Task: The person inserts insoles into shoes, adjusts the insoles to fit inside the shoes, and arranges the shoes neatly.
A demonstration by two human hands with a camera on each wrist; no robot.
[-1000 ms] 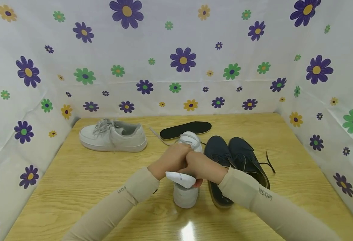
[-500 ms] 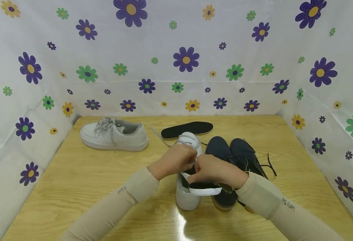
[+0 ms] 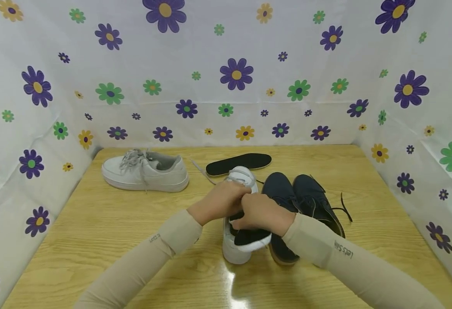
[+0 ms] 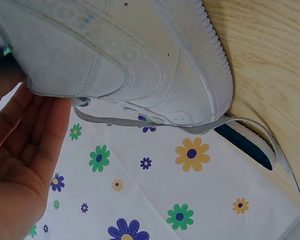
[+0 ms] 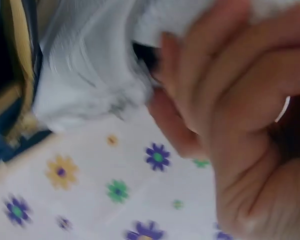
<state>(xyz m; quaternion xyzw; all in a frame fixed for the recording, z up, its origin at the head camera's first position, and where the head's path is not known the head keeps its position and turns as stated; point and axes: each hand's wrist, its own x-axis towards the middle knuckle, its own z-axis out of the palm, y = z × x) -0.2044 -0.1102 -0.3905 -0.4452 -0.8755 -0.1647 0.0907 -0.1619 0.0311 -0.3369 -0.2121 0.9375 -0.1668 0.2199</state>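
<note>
A white sneaker (image 3: 236, 254) stands at the middle of the table with its heel towards me. My left hand (image 3: 222, 199) holds it at the tongue; in the left wrist view the fingers (image 4: 52, 132) reach the collar's edge beside a grey lace (image 4: 140, 122). My right hand (image 3: 266, 212) grips a black insole with a white underside (image 3: 251, 239). The insole's heel end sticks up and back over the sneaker's opening, tilted to the right. Its front part is hidden by the hands and the shoe. The right wrist view is blurred, with the fingers (image 5: 240, 75) curled.
Another white sneaker (image 3: 145, 171) lies at the back left. A loose black insole (image 3: 239, 164) lies behind the middle sneaker. Two dark navy shoes (image 3: 278, 189) stand close on the right, one lace trailing. Flowered cloth (image 3: 226, 86) walls the table's back and sides.
The insole's heel end swung down and rightward, showing its black face, then came back left over the sneaker. My right hand moved right, then back beside the left. The left hand barely moved.
</note>
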